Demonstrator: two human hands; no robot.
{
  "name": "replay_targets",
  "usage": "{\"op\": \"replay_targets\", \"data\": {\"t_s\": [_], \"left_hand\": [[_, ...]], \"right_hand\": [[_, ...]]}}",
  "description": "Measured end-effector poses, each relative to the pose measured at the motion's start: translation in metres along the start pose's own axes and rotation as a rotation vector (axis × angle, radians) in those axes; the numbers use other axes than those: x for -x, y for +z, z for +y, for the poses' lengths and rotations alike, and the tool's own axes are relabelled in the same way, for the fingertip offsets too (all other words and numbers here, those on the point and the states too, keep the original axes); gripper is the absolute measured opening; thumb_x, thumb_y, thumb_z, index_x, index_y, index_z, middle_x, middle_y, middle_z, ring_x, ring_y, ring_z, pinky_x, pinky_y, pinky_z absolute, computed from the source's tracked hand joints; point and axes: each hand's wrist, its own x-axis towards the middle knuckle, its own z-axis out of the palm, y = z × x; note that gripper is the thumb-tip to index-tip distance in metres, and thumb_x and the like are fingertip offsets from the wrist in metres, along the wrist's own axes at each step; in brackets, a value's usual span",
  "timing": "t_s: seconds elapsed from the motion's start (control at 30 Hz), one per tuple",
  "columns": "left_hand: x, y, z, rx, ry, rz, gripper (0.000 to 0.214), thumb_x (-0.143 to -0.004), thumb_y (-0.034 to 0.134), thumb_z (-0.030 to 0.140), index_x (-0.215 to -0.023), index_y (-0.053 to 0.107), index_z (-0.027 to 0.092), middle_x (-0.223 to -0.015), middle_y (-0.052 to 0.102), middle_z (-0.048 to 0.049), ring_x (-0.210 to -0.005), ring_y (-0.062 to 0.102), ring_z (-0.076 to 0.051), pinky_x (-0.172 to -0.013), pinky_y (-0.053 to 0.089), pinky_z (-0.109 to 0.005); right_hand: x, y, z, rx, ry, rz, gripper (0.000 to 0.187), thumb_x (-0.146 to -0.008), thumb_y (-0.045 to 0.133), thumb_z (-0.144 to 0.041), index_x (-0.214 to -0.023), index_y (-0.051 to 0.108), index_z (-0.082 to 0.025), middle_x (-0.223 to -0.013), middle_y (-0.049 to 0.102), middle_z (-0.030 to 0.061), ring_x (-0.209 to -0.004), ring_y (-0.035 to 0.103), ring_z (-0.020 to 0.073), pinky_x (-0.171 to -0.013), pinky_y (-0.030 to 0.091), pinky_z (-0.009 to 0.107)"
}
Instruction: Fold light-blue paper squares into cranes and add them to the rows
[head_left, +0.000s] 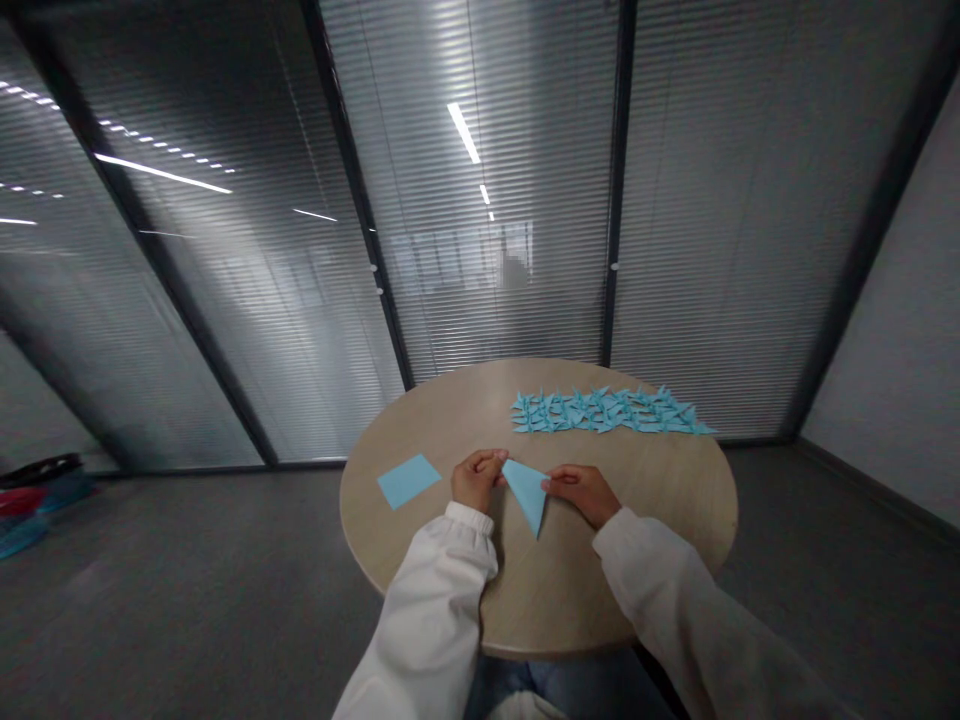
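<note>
A light blue paper folded into a triangle lies on the round wooden table, its tip pointing toward me. My left hand pinches its upper left corner with curled fingers. My right hand pinches its right corner, fingers pressed together. Both arms wear white sleeves.
A flat blue paper square lies left of my hands. Several folded blue paper cranes sit in rows at the table's far side. Glass walls with blinds stand behind. Coloured items rest on the grey floor at far left.
</note>
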Motion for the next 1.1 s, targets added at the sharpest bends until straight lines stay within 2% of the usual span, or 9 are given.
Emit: {"op": "replay_targets", "data": {"t_s": [0.17,0.23,0.33,0.5,0.57,0.67,0.73,0.97,1.1], "left_hand": [[0.003,0.006,-0.004,0.033,-0.163,-0.257,0.039,-0.047,0.070,0.044,-0.065,0.062,0.010,-0.059,0.062,-0.0011,-0.055,0.058,-0.013,-0.056,0.049,-0.025],[0.005,0.008,-0.005,0.021,-0.181,-0.317,0.040,-0.047,0.070,0.045,-0.065,0.063,0.010,-0.060,0.063,-0.0020,-0.057,0.059,-0.014,-0.057,0.049,-0.026],[0.008,0.008,-0.003,-0.020,-0.116,-0.314,0.037,-0.050,0.068,0.045,-0.061,0.062,0.010,-0.055,0.060,-0.0005,-0.053,0.057,-0.014,-0.055,0.048,-0.026],[0.013,0.008,0.006,-0.220,0.067,-0.196,0.036,-0.057,0.062,0.045,-0.046,0.054,0.012,-0.038,0.047,0.0045,-0.041,0.047,-0.008,-0.045,0.043,-0.020],[0.013,0.010,0.004,-0.191,0.038,-0.220,0.036,-0.057,0.062,0.046,-0.048,0.055,0.012,-0.041,0.048,0.0042,-0.042,0.048,-0.008,-0.048,0.044,-0.020],[0.010,0.012,-0.004,-0.086,-0.086,-0.336,0.035,-0.055,0.064,0.046,-0.056,0.058,0.011,-0.051,0.057,0.0012,-0.051,0.054,-0.011,-0.056,0.048,-0.024],[0.009,0.012,-0.008,-0.068,-0.121,-0.392,0.037,-0.054,0.065,0.046,-0.060,0.060,0.010,-0.056,0.059,-0.0005,-0.055,0.056,-0.013,-0.059,0.048,-0.026],[0.010,0.009,-0.008,-0.171,-0.002,-0.330,0.039,-0.057,0.061,0.049,-0.056,0.059,0.010,-0.048,0.055,0.0008,-0.046,0.052,-0.010,-0.049,0.046,-0.022],[0.010,0.011,-0.011,-0.134,-0.064,-0.385,0.041,-0.057,0.061,0.051,-0.058,0.060,0.010,-0.053,0.059,-0.0009,-0.051,0.054,-0.012,-0.053,0.047,-0.024]], "right_hand": [[0.000,-0.002,0.001,-0.058,-0.016,0.062,0.037,-0.050,0.069,-0.047,-0.070,0.066,-0.016,-0.069,0.068,0.0048,-0.065,0.061,0.0213,-0.060,0.047,0.030],[-0.001,-0.003,0.002,-0.061,-0.015,0.086,0.037,-0.050,0.069,-0.047,-0.070,0.067,-0.016,-0.070,0.068,0.0055,-0.067,0.062,0.0223,-0.061,0.047,0.031],[-0.001,-0.003,0.002,-0.058,-0.020,0.095,0.036,-0.050,0.069,-0.046,-0.069,0.067,-0.016,-0.070,0.068,0.0054,-0.068,0.062,0.0227,-0.062,0.048,0.031],[-0.003,-0.003,0.004,-0.054,-0.051,0.090,0.034,-0.053,0.068,-0.044,-0.072,0.067,-0.015,-0.071,0.068,0.0057,-0.069,0.062,0.0227,-0.064,0.048,0.032],[-0.003,-0.004,0.004,-0.053,-0.054,0.109,0.033,-0.055,0.068,-0.042,-0.074,0.067,-0.015,-0.073,0.068,0.0059,-0.070,0.062,0.0229,-0.065,0.048,0.032],[-0.002,-0.005,0.004,-0.077,-0.053,0.128,0.032,-0.056,0.068,-0.041,-0.075,0.067,-0.015,-0.074,0.068,0.0058,-0.071,0.062,0.0228,-0.067,0.047,0.032],[-0.002,-0.006,0.003,-0.093,-0.054,0.131,0.031,-0.057,0.068,-0.040,-0.076,0.067,-0.015,-0.075,0.068,0.0056,-0.071,0.062,0.0226,-0.068,0.047,0.032],[-0.002,-0.004,0.002,-0.076,-0.062,0.139,0.032,-0.056,0.068,-0.040,-0.075,0.067,-0.015,-0.074,0.068,0.0056,-0.071,0.061,0.0222,-0.068,0.047,0.032],[-0.002,-0.005,0.001,-0.108,-0.048,0.155,0.034,-0.055,0.068,-0.041,-0.076,0.067,-0.014,-0.075,0.068,0.0063,-0.070,0.061,0.0217,-0.067,0.046,0.031]]}}
